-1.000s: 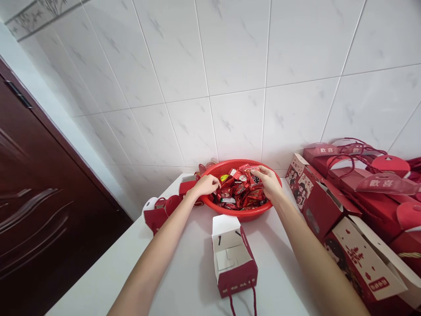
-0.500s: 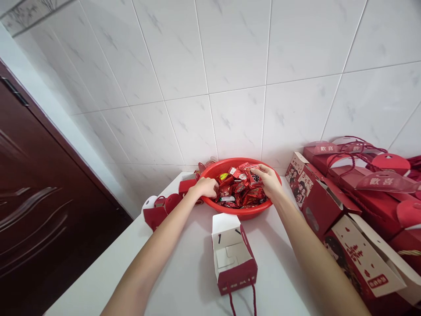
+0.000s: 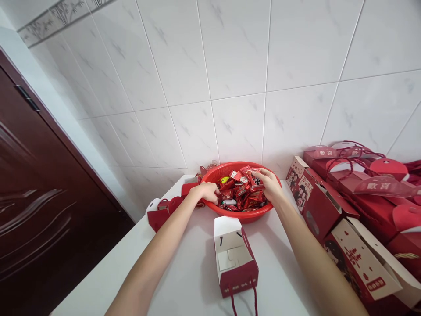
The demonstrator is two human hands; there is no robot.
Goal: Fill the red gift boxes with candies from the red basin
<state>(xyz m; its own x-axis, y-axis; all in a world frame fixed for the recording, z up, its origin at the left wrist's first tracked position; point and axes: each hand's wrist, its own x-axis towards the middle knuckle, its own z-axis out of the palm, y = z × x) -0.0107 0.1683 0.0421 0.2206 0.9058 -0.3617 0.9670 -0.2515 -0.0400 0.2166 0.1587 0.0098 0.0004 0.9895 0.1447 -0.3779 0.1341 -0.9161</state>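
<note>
A red plastic basket [image 3: 243,216] holds a heap of wrapped candies [image 3: 240,191], mostly in red wrappers. My left hand [image 3: 209,192] reaches over its left rim with curled fingers; whatever they grip is hidden. At the right side of the heap, my right hand [image 3: 268,183] pinches a red candy packet [image 3: 255,179] with dark print between thumb and fingers. In front of the basket stands an open gift box [image 3: 238,278], dark red outside and white inside, its flap raised and its rope handle hanging toward me. Nothing shows inside the box.
Many red gift boxes with rope handles [image 3: 371,206] are piled along the right. Smaller red boxes [image 3: 161,214] stand on the left of the white table [image 3: 184,272]. A tiled wall [image 3: 237,127] rises behind; a dark door [image 3: 29,175] is at the left.
The view has shifted slightly, so everything sits a little lower in the picture. Both hands stay at the basket, almost unmoved, the right one still with the red packet.
</note>
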